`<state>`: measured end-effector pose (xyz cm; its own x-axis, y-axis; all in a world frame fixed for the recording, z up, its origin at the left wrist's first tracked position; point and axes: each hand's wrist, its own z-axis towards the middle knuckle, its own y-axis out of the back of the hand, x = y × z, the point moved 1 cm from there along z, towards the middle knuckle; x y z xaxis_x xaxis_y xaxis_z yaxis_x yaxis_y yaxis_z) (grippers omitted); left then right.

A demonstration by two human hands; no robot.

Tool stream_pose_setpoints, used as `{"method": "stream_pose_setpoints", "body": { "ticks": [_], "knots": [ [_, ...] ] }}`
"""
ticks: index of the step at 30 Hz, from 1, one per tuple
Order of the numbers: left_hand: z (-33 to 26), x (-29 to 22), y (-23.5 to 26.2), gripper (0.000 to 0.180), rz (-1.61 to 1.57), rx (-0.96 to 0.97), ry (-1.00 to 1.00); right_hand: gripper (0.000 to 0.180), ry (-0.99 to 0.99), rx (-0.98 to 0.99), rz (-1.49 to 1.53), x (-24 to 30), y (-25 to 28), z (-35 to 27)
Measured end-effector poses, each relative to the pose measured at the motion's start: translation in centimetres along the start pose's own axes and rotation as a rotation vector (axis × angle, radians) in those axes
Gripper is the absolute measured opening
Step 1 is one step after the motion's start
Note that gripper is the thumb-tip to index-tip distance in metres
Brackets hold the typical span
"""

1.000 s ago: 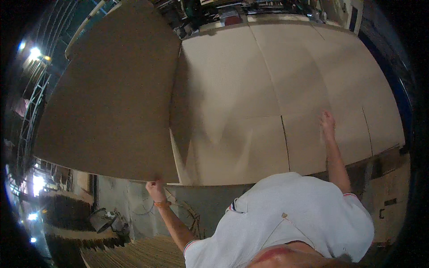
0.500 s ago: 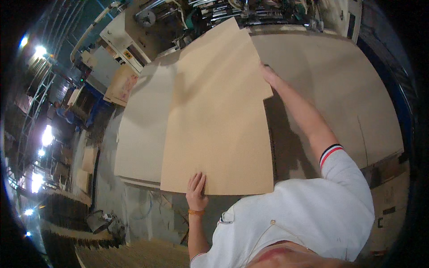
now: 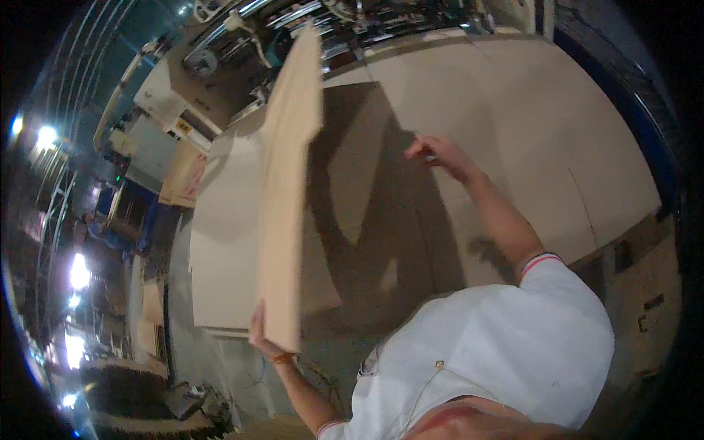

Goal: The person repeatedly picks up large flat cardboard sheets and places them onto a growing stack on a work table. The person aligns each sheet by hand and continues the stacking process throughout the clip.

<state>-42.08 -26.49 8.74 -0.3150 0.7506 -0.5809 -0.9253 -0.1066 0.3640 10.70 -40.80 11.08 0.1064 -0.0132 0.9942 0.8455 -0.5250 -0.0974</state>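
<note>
A tan cardboard sheet (image 3: 282,191) stands tilted almost on edge and blurred, one narrow face toward me. At its near lower corner my left hand (image 3: 262,334) grips it, fingers up along the left side; the thumb is hidden. My right hand (image 3: 438,155) hovers over the flat cardboard (image 3: 528,147) to the right, apart from the raised sheet. Its fingers are loosely bent and spread, with nothing in them. Left of the raised sheet lies a paler cardboard stack (image 3: 227,242).
Machinery with metal rollers (image 3: 293,22) runs along the far side. A pale cabinet (image 3: 165,88) stands at the far left. More cardboard (image 3: 642,308) lies low at the right, and a blue rail (image 3: 616,110) borders the far right.
The cardboard sheet has swung up from lying nearly flat to standing on edge, shifting left. My right hand has let go of its right edge. My left hand has moved left with the sheet.
</note>
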Motion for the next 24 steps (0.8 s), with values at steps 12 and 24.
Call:
{"method": "stream_pose_setpoints", "body": {
  "ticks": [12, 24],
  "knots": [
    [9.7, 9.7, 7.2, 0.030, 0.110, -0.159, 0.327, 0.060, -0.508, -1.380, -0.897, -22.0, 28.7, -32.9],
    [13.7, 8.3, 1.0, 0.035, 0.220, -0.081, 0.317, 0.048, -0.170, -2.043, -0.180, -17.1, 33.3, -35.1]
  ]
}}
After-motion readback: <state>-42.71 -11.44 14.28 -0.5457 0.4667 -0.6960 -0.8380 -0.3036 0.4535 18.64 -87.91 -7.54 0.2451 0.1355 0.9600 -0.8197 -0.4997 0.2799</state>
